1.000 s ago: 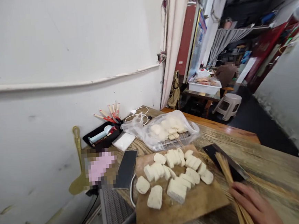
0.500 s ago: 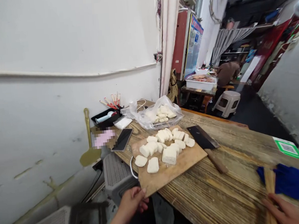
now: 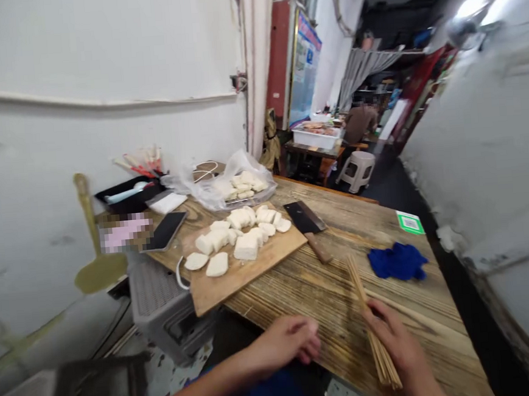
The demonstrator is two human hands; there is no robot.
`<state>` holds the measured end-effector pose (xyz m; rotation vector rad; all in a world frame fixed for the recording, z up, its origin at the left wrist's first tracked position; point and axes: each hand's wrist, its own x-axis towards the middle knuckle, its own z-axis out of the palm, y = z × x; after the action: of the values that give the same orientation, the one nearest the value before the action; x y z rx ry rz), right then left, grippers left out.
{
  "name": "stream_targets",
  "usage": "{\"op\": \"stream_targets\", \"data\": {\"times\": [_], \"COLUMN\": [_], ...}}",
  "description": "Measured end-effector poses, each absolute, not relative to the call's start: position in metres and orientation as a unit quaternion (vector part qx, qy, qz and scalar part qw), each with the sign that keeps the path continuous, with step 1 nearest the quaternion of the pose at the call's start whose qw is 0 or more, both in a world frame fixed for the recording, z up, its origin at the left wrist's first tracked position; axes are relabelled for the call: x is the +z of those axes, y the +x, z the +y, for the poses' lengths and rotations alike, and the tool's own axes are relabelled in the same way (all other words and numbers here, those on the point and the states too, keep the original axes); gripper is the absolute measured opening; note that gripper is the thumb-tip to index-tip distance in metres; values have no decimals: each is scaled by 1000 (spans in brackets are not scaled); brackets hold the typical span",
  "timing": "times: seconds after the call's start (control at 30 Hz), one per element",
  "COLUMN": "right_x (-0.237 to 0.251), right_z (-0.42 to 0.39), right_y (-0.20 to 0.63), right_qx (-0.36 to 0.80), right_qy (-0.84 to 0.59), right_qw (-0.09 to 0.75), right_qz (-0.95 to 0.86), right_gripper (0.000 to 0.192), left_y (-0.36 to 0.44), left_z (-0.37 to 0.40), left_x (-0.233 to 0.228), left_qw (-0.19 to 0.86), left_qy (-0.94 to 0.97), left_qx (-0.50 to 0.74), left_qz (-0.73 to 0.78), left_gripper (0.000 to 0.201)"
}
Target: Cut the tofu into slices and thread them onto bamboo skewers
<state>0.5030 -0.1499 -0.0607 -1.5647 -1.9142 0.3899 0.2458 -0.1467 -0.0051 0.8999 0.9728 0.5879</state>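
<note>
My right hand [image 3: 391,331] is closed around a bundle of thin wooden skewers [image 3: 361,288] over the table's near right part. Loosely curled, my left hand [image 3: 298,340] hovers at the near table edge, with nothing visible in its fingers. Ahead and left of it lies a wooden cutting board [image 3: 234,279], its near left corner jutting past the table edge. Thick white slices [image 3: 246,246], which look like steamed bread, are spread over the board. A cleaver [image 3: 305,219] rests along its right side, wooden handle toward me.
More white slices sit in a clear plastic bag [image 3: 264,192] behind the board. A phone [image 3: 164,231], a black tray [image 3: 131,199] and a blue cloth [image 3: 398,261] lie on the wooden table [image 3: 433,307]. Grey stools [image 3: 155,289] stand below left. Another person [image 3: 360,123] sits far back.
My left hand has let go of the board's corner and moved right along the table edge. My right hand now has the skewers away from the blue cloth. The view has turned right.
</note>
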Motion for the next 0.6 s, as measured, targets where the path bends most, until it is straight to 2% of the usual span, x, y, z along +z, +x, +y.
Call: {"op": "stream_targets", "data": {"times": [0.1,0.17,0.27,0.37,0.47,0.6], "right_x": [-55,-57,-64,-72,-80,-87], "right_z": [-154,-159,-174,-185,-181,-164], "right_y": [490,487,488,482,466,454], "right_qx": [127,102,73,192,361,405], "right_qy": [-578,-528,-567,-667,-666,-660], "right_qw": [330,354,416,440,468,512], "right_qz": [-736,-765,-707,-570,-455,-371], "right_gripper": [30,31,36,33,44,50], "left_y": [305,330,353,371,389,400], "left_z": [-122,-102,-72,-46,-30,-24], "left_x": [-14,-20,-29,-35,-38,-40], "left_qw": [825,854,832,802,798,804], "left_qy": [304,245,211,217,227,222], "left_qx": [310,324,335,351,377,386], "left_qz": [360,326,388,432,413,395], "left_gripper": [30,20,8,9,12,15]}}
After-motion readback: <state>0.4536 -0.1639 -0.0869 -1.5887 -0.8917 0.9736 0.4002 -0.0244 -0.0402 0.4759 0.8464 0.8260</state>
